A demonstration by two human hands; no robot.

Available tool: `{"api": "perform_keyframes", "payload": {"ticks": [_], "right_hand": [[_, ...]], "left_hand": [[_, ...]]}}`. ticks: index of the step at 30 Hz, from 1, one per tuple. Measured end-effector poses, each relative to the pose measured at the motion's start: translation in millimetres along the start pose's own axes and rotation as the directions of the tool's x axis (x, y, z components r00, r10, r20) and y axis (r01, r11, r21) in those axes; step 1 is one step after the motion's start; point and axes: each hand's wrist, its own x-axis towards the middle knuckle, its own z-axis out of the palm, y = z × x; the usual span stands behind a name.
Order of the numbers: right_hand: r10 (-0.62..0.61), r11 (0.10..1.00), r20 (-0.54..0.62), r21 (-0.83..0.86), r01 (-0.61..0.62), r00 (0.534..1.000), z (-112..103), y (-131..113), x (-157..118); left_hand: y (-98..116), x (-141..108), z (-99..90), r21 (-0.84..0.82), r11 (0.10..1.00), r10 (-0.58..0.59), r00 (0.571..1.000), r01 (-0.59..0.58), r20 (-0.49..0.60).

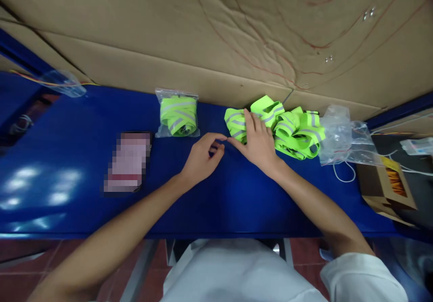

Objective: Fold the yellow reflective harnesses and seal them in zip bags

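Several bundles of neon yellow-green strap with grey stripes (299,132) lie in a heap at the back of the blue table. My right hand (259,146) rests at the heap's left part, its fingertips on the straps and its fingers apart. Just left of it, my left hand (204,157) hovers over the table with fingers curled, thumb and index apart, nothing between them. The index tips of the left hand and the right thumb almost meet. A clear bag holding a rolled strap (178,114) lies behind my left hand.
A phone with a blurred screen (126,162) lies on the blue table (216,211) at left. Clear plastic bags (341,135), a white cable and an open cardboard box (385,184) are at right. A cardboard-covered wall (152,35) stands behind.
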Motion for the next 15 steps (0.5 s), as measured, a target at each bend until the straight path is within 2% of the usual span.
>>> {"api": "perform_keyframes", "payload": {"ticks": [2, 4, 7, 10, 12, 13, 15], "right_hand": [[0.049, 0.998, 0.012, -0.048, -0.049, 0.999, 8, -7, 13], [0.075, 0.997, -0.001, -0.008, -0.075, 0.997, 11, -10, 15], [0.106, 0.952, 0.002, 0.288, -0.102, 0.994, 5, -9, 2], [0.125, 0.734, 0.146, 0.651, -0.191, 0.981, -2, -6, -23], [0.132, 0.616, 0.223, 0.745, -0.256, 0.966, -3, 0, -42], [0.144, 0.610, 0.220, 0.748, -0.261, 0.965, -3, 4, -51], [0.172, 0.695, 0.127, 0.687, -0.212, 0.977, -3, 15, -67]], "left_hand": [[-3, 2, 0.9, -0.078, 0.995, -0.067, 0.998, 0.066, -0.013], [-6, 2, 3.9, -0.141, 0.982, -0.126, 0.992, 0.124, -0.004], [-4, -4, 8.4, -0.146, 0.980, -0.139, 0.990, 0.136, -0.011], [6, -13, 10.7, 0.078, 0.997, -0.023, 0.999, 0.026, -0.041], [13, -18, 11.0, 0.284, 0.957, 0.053, 0.999, -0.052, 0.003], [15, -20, 10.9, 0.367, 0.927, 0.073, 0.996, -0.084, 0.042], [16, -21, 10.3, 0.472, 0.869, 0.103, 0.987, -0.149, 0.121]]}}
